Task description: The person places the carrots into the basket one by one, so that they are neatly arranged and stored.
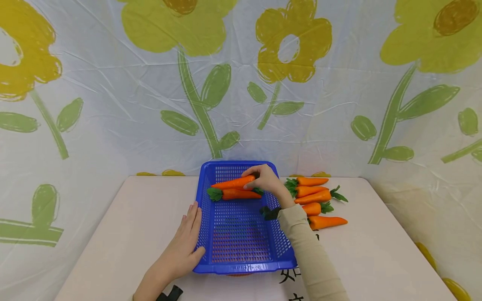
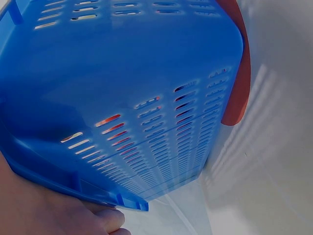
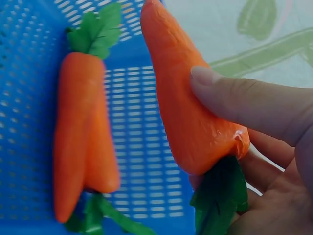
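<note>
A blue perforated plastic basket [image 1: 246,267] stands in the middle of the head view. My left hand [image 1: 184,242] rests along its left rim with fingers extended; the left wrist view shows the basket's outer wall [image 2: 122,63]. Over the basket's far half, my right hand [image 1: 265,179] pinches an orange carrot [image 3: 176,93] with a dark green top, thumb across its thick end. Below the held carrot, two more carrots lie together in the basket, the front one [image 3: 73,132] partly covering the other [image 3: 103,156]. Their leafy tops point opposite ways.
Several carrots [image 1: 327,221] lie in a loose column on the pale table [image 1: 350,259], right of the basket; my right forearm partly covers them. A reddish rounded object [image 2: 238,93] shows beneath the basket. A flower-printed sheet [image 1: 147,83] hangs behind the table.
</note>
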A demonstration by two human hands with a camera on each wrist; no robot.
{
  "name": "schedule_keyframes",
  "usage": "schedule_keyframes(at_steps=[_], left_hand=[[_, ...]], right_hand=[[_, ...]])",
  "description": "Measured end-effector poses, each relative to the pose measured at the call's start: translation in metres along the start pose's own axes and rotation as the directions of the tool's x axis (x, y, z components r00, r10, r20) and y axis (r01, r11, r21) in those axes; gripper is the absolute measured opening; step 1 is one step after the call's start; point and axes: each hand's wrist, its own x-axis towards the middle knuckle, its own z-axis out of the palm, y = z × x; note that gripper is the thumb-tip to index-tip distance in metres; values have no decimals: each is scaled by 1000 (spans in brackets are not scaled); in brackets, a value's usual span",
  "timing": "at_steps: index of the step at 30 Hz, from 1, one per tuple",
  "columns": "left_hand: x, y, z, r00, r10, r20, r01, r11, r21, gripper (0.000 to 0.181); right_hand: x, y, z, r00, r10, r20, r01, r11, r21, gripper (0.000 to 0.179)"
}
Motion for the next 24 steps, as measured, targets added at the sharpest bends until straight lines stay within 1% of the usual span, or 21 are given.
schedule_keyframes(at_steps=[7,10,13,18,24], left_hand=[[0,0,0,1000,-7,7,7,1000,-2,94],[0,0,0,1000,-6,7,6,1000,1,94],[0,0,0,1000,-1,2,1,1000,7,94],[0,-1,0,1000,11,-9,-11,1000,10,94],[0,-3,2,1000,5,-5,-5,1000,12,95]], right_hand=[[4,14,15,998,57,24,-54,991,-123,34],[5,18,21,997,57,46,-49,984,-173,35],[6,20,26,997,47,66,-33,979,-203,34],[6,21,34,994,68,88,-44,966,-256,32],[6,27,39,992,71,104,-31,938,-344,29]])
